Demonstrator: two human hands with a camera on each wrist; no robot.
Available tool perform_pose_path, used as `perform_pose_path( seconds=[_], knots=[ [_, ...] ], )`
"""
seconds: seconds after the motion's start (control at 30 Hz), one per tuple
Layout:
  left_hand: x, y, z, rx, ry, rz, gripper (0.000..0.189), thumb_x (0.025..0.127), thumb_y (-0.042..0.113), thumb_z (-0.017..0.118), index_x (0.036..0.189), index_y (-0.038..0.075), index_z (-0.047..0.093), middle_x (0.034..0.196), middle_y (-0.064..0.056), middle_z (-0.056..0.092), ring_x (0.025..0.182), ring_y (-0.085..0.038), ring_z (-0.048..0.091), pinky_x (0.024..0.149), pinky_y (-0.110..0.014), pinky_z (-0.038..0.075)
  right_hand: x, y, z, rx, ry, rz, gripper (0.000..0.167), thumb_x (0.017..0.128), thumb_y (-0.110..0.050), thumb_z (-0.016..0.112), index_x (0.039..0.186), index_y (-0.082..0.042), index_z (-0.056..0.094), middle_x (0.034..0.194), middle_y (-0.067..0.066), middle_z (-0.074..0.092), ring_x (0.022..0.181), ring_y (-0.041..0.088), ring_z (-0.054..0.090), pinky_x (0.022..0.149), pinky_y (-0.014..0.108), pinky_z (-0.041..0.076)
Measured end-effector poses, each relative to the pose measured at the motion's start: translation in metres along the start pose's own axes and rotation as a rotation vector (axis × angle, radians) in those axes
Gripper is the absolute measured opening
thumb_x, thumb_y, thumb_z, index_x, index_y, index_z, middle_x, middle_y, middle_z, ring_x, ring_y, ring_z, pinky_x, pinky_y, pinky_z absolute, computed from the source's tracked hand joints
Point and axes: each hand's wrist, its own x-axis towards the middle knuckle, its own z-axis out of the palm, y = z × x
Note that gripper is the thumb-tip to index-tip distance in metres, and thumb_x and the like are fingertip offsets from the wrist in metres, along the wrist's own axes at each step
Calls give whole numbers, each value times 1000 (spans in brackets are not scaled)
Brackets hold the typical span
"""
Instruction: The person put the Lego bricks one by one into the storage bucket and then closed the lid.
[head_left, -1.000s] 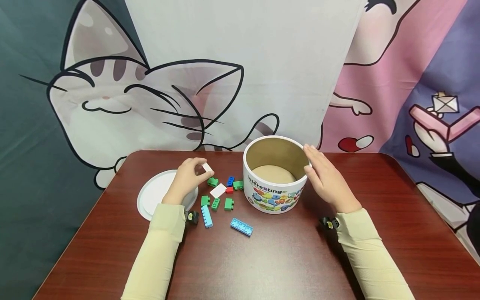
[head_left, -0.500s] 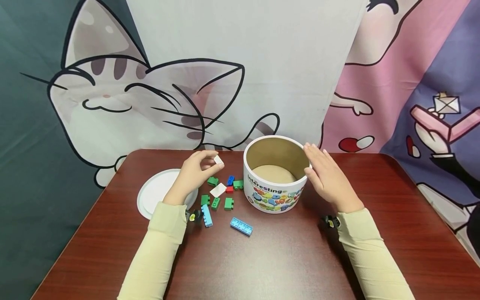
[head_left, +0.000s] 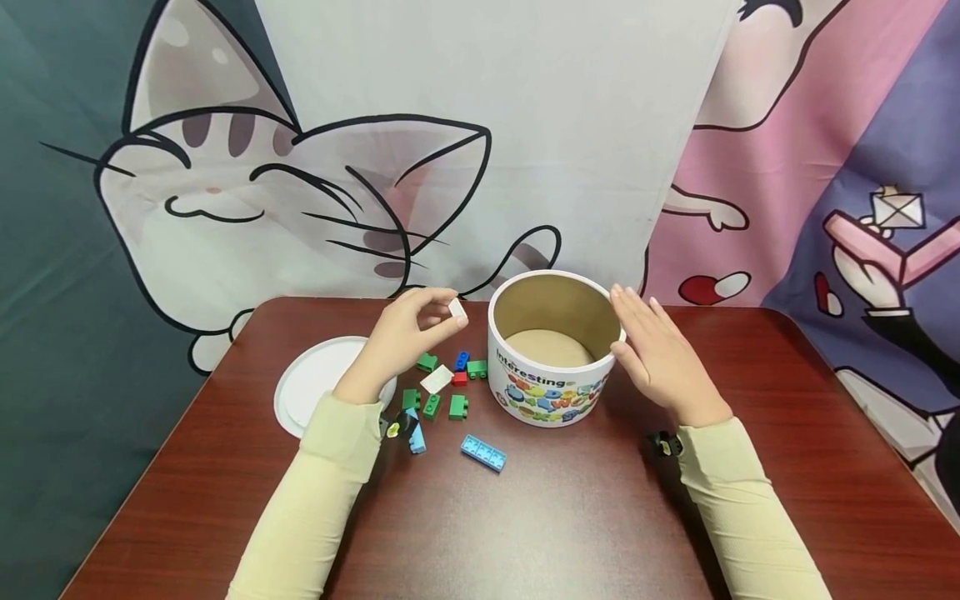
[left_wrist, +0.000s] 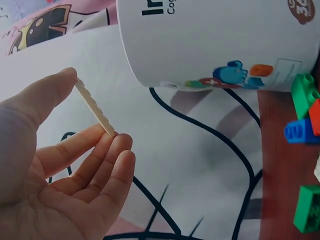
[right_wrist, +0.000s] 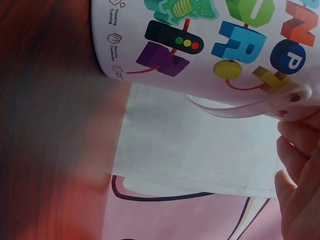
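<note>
My left hand (head_left: 401, 337) is raised over the far edge of the table, left of the bucket. Between thumb and fingertips it pinches a thin white building plate (head_left: 457, 309); the left wrist view shows this plate (left_wrist: 95, 107) edge-on with a bumpy side. A white round bucket (head_left: 525, 379) with colourful print stands upright, and its visible floor is bare. My right hand (head_left: 663, 367) has its straight fingers against the bucket's right rim. In the right wrist view the bucket's pale handle (right_wrist: 235, 111) hangs beside those fingers.
Left of the bucket lie several green bricks (head_left: 458, 407), a blue brick (head_left: 462, 360), a red brick (head_left: 460, 379) and a white flat piece (head_left: 437, 379). Two light blue bricks (head_left: 483, 452) lie nearer. A white round lid (head_left: 315, 375) sits under the left forearm.
The left hand has risen and moved right toward the bucket, carrying the white plate away from above the loose bricks. My right hand has stayed at the rim.
</note>
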Motion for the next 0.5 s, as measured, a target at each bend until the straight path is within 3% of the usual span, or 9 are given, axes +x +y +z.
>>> perform_pose_path(
  seconds=[0.3, 0.5],
  knots=[
    [14, 25, 12, -55, -42, 71, 46, 93, 27, 76, 133, 7, 64, 128, -9, 61, 112, -19, 64, 97, -30, 53, -1, 1, 1, 49, 12, 7, 70, 108, -48, 34, 153, 6, 36, 158, 22, 37, 148, 40, 31, 126, 39, 9],
    [23, 39, 26, -58, -96, 97, 45, 92, 23, 76, 132, 3, 64, 127, -11, 60, 113, -25, 64, 97, -30, 53, -1, 1, 3, 74, 29, 4, 69, 108, -48, 36, 153, 5, 36, 158, 22, 38, 149, 38, 30, 126, 38, 9]
  ],
)
